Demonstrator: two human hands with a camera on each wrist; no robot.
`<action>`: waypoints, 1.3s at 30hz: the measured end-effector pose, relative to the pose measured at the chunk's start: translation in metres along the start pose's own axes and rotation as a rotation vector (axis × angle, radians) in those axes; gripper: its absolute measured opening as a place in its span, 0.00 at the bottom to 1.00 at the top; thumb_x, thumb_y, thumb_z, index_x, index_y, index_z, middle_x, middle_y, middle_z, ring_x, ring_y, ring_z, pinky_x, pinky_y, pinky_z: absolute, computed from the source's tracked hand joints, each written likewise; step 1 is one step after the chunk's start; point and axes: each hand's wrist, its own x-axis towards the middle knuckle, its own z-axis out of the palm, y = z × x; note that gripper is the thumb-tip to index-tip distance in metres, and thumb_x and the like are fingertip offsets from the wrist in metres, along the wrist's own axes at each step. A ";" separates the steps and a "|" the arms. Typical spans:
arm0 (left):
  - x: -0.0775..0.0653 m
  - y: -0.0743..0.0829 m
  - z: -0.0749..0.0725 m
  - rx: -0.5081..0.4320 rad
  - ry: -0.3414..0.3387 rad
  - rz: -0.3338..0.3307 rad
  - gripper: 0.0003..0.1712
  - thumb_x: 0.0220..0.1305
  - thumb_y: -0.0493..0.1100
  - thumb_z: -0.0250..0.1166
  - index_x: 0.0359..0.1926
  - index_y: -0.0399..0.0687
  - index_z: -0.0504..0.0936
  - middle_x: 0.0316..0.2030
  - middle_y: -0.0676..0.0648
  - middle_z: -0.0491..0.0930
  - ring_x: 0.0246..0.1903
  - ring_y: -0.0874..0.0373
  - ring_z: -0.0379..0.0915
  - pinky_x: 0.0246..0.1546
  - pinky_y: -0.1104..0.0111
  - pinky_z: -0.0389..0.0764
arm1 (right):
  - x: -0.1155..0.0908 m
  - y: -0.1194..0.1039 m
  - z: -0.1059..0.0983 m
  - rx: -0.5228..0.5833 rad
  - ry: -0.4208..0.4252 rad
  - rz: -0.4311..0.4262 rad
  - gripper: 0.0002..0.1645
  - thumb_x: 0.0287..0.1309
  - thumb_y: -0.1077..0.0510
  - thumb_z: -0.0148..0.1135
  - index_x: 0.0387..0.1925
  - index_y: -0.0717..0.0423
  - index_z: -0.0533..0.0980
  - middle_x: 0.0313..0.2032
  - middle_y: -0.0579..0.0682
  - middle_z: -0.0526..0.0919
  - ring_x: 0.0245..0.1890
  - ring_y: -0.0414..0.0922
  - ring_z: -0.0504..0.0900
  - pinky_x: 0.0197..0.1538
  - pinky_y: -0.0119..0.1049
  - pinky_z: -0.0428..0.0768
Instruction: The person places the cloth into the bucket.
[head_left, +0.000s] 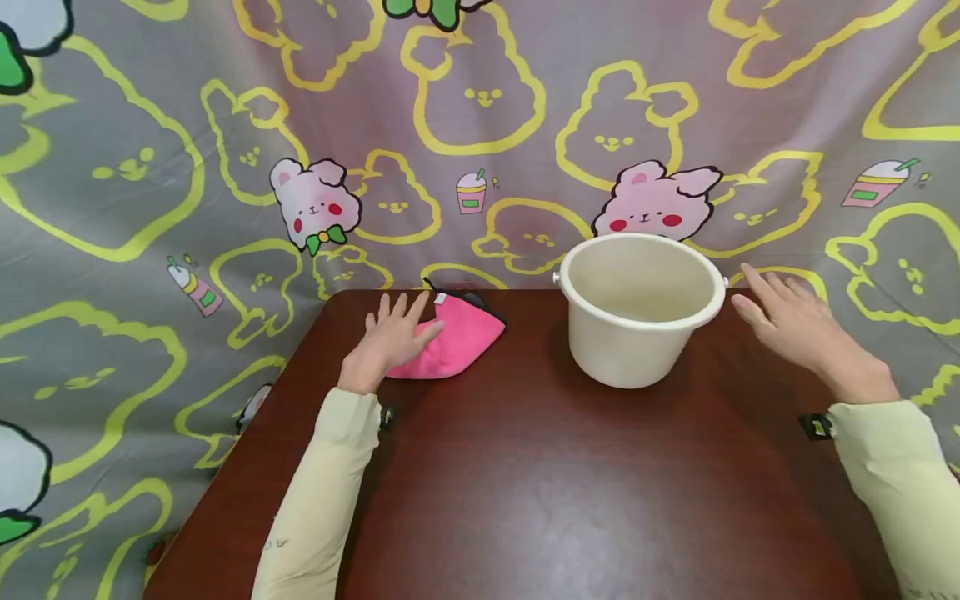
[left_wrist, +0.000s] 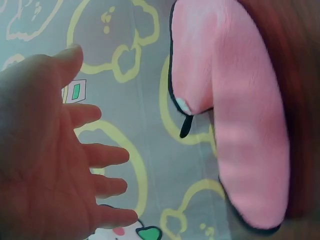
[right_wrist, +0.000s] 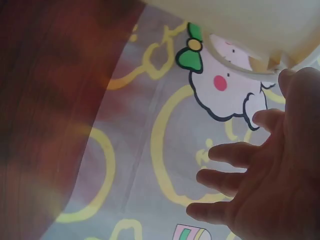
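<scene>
A pink plush cloth with black edging, a small white tag and a black loop lies folded at the back left of the table. My left hand is spread above its left side in the head view; the left wrist view shows a gap between the fingers and the cloth. To the right stands an upright cream plastic bucket, open at the top. Just right of its rim hovers my right hand, fingers extended and holding nothing. In the right wrist view the thumb is close to the bucket's rim; whether they touch I cannot tell.
The dark brown table reaches back to a grey curtain printed with yellow bear outlines and pink rabbits. Small pegs stick out at the bucket's sides. A dark wrist device shows by the right cuff.
</scene>
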 end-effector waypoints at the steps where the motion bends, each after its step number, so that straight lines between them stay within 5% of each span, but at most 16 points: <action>1: -0.001 0.000 0.002 -0.010 -0.003 -0.001 0.46 0.70 0.70 0.44 0.79 0.56 0.41 0.77 0.33 0.41 0.76 0.32 0.25 0.70 0.33 0.38 | 0.002 -0.002 0.000 0.022 0.011 -0.011 0.42 0.74 0.37 0.34 0.78 0.54 0.39 0.70 0.78 0.52 0.69 0.77 0.49 0.65 0.73 0.48; 5: 0.000 0.002 0.011 -0.041 -0.014 0.001 0.46 0.70 0.69 0.45 0.79 0.55 0.41 0.77 0.34 0.42 0.76 0.32 0.27 0.70 0.34 0.39 | 0.008 -0.005 0.000 0.110 0.050 -0.045 0.42 0.75 0.41 0.38 0.77 0.58 0.41 0.70 0.75 0.54 0.69 0.75 0.54 0.68 0.68 0.53; 15: 0.010 0.012 0.035 -0.085 0.028 0.029 0.45 0.72 0.65 0.46 0.78 0.49 0.43 0.74 0.31 0.52 0.73 0.27 0.41 0.72 0.40 0.49 | -0.003 -0.030 -0.005 0.257 0.049 0.039 0.40 0.75 0.38 0.34 0.78 0.51 0.43 0.62 0.75 0.68 0.59 0.73 0.68 0.56 0.71 0.64; 19: 0.014 0.019 0.039 -0.146 0.008 0.026 0.45 0.71 0.65 0.49 0.78 0.51 0.46 0.74 0.32 0.51 0.74 0.29 0.40 0.73 0.41 0.45 | -0.007 -0.041 -0.002 0.337 0.092 0.004 0.36 0.75 0.41 0.37 0.76 0.50 0.50 0.50 0.66 0.79 0.44 0.51 0.85 0.46 0.43 0.81; 22: 0.016 0.023 0.041 -0.198 -0.009 0.033 0.42 0.71 0.63 0.51 0.78 0.56 0.48 0.76 0.35 0.50 0.75 0.31 0.38 0.73 0.40 0.45 | -0.007 -0.045 0.003 0.414 0.107 -0.027 0.33 0.75 0.45 0.40 0.75 0.50 0.54 0.48 0.62 0.80 0.34 0.30 0.83 0.36 0.20 0.75; 24: 0.018 0.024 0.044 -0.212 -0.019 0.050 0.40 0.71 0.61 0.52 0.78 0.57 0.50 0.76 0.36 0.51 0.75 0.32 0.38 0.73 0.40 0.44 | -0.007 -0.046 0.006 0.459 0.106 -0.036 0.33 0.75 0.46 0.41 0.76 0.49 0.54 0.49 0.64 0.80 0.33 0.23 0.80 0.36 0.15 0.73; 29: 0.021 0.027 0.050 -0.221 -0.038 0.058 0.38 0.72 0.59 0.53 0.77 0.56 0.53 0.75 0.37 0.53 0.75 0.34 0.39 0.72 0.39 0.47 | -0.003 -0.047 0.012 0.548 0.111 -0.028 0.33 0.76 0.47 0.40 0.76 0.50 0.52 0.53 0.69 0.76 0.32 0.22 0.79 0.37 0.15 0.75; 39: 0.018 0.026 0.057 -0.091 -0.143 -0.102 0.41 0.66 0.57 0.62 0.75 0.53 0.58 0.72 0.39 0.60 0.73 0.40 0.52 0.70 0.46 0.60 | 0.007 -0.050 0.020 0.768 0.094 -0.037 0.36 0.75 0.48 0.41 0.77 0.53 0.47 0.63 0.67 0.65 0.39 0.22 0.78 0.41 0.21 0.81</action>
